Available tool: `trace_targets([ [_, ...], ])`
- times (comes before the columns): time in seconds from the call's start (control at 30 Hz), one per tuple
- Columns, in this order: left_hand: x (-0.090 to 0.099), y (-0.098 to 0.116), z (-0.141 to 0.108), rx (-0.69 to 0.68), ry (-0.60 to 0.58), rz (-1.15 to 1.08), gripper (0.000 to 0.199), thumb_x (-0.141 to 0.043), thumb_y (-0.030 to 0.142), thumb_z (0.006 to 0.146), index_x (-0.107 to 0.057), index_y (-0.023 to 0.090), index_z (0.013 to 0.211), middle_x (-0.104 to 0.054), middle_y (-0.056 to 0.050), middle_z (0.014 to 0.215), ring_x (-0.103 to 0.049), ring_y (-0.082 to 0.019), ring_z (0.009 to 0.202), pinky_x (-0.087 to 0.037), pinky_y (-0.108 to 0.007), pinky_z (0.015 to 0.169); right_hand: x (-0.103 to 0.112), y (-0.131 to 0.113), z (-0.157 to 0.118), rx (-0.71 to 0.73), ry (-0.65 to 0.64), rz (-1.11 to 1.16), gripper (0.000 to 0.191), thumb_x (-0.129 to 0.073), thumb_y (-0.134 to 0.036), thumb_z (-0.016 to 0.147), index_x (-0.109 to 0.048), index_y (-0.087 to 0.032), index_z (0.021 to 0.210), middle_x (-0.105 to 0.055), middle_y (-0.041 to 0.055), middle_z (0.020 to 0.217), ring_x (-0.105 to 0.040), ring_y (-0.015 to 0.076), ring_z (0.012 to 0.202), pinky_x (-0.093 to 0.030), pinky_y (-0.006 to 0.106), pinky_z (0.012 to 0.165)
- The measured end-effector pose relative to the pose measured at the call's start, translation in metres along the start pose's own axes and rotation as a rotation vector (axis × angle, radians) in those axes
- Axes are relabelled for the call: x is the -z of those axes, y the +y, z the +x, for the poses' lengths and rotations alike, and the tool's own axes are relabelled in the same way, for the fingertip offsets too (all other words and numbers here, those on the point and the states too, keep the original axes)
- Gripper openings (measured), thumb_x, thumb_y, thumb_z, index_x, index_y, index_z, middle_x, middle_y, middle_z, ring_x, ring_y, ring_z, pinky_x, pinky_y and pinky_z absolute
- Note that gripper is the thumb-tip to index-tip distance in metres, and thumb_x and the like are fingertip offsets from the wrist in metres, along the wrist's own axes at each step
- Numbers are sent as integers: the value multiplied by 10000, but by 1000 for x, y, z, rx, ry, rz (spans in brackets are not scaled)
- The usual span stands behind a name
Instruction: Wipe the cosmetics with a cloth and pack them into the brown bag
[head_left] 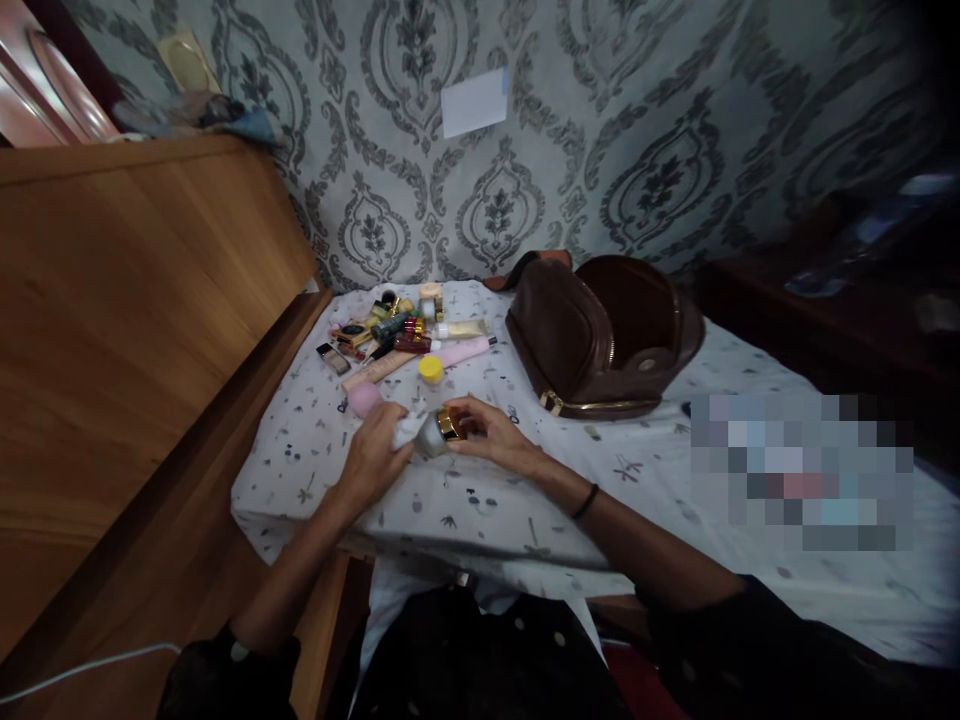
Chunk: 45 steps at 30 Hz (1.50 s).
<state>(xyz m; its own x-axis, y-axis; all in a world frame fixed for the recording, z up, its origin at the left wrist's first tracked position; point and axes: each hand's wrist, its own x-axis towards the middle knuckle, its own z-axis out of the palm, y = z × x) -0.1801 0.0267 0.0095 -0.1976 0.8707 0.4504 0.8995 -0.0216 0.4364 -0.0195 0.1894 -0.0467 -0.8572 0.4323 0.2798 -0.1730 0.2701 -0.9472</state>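
My right hand grips a small jar by its shiny gold lid. The jar's body looks pale and is tilted, with its base toward my left hand. Crumpled white tissue is bunched in my left hand, right beside the jar; whether the tissue touches the glass I cannot tell. Just beyond my left fingers lies a pink makeup sponge. A yellow-lidded pot stands a little farther back.
Cosmetics lie heaped at the back left, among them a pink tube, a cream tube and a compact. An open brown bag stands at right on the patterned cloth. Wooden furniture borders the left side.
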Motion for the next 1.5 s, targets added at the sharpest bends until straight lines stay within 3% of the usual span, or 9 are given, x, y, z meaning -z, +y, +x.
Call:
trace_targets([
  [0.2, -24, 17, -10, -301, 2, 132, 382, -494, 249, 970, -435, 158, 1336, -548, -188, 1311, -510, -290, 1253, -469, -466, 1034, 7, -3, -6, 94, 56, -136, 532, -787, -426, 734, -593, -222, 1186, -592, 60, 1057, -593, 200, 954, -513, 335, 800],
  [0.4, -35, 14, -5, -368, -44, 203, 471, -486, 311, 984, -380, 161, 1418, -517, -189, 1366, -468, -315, 1303, -445, -513, 1071, 22, -4, -7, 44, 19, -215, 558, -814, -453, 693, -627, -186, 1146, -633, 52, 1005, -593, 194, 898, -499, 325, 775],
  [0.6, -36, 21, 17, -214, -120, 143, 331, -445, 325, 997, -520, 174, 1282, -607, -133, 1200, -555, -279, 1131, -485, -453, 968, 28, 0, -5, -15, -15, -195, 543, -836, -419, 663, -634, -170, 1101, -647, 20, 928, -565, 163, 819, -470, 300, 759],
  [0.77, -33, 19, 34, -60, -206, -37, 248, -431, 367, 992, -589, 191, 1070, -611, -70, 993, -574, -233, 951, -463, -362, 861, 30, 1, -4, -19, -36, -182, 548, -845, -434, 648, -633, -184, 1087, -650, 21, 924, -576, 173, 834, -472, 303, 765],
  [0.9, -35, 10, 40, 87, -252, -244, 324, -406, 439, 992, -554, 180, 867, -572, -12, 799, -541, -177, 761, -430, -287, 702, 32, 0, -5, -19, -62, -186, 568, -850, -408, 651, -627, -198, 1129, -654, 24, 959, -587, 182, 857, -481, 319, 780],
  [1.07, -38, 6, 38, 119, -246, -275, 384, -339, 454, 1012, -528, 181, 818, -509, 25, 695, -494, -146, 660, -405, -262, 634, 32, -3, -6, -5, -44, -165, 615, -861, -426, 632, -629, -195, 1153, -642, 25, 935, -589, 184, 857, -488, 320, 776],
  [1.2, -33, 7, 32, 24, -251, -240, 325, -507, 490, 950, -573, 179, 1020, -597, -39, 937, -564, -210, 884, -455, -328, 811, 31, -7, -7, -20, -51, -124, 611, -847, -441, 647, -639, -186, 1162, -629, 20, 917, -575, 173, 840, -478, 302, 758],
  [1.33, -27, 6, 26, -206, -304, -104, 598, -713, 474, 827, -481, 195, 1303, -555, -127, 1242, -511, -301, 1172, -444, -444, 999, 31, -6, -6, -50, -32, -126, 604, -829, -471, 660, -649, -181, 1158, -637, 18, 902, -569, 165, 812, -468, 294, 737],
  [1.5, -27, 4, 21, -313, -303, 18, 673, -695, 302, 858, -359, 222, 1436, -475, -146, 1378, -444, -312, 1302, -420, -487, 1076, 29, -2, -4, -29, -14, -152, 560, -779, -506, 713, -662, -166, 1141, -652, 22, 893, -566, 161, 797, -466, 294, 730],
])
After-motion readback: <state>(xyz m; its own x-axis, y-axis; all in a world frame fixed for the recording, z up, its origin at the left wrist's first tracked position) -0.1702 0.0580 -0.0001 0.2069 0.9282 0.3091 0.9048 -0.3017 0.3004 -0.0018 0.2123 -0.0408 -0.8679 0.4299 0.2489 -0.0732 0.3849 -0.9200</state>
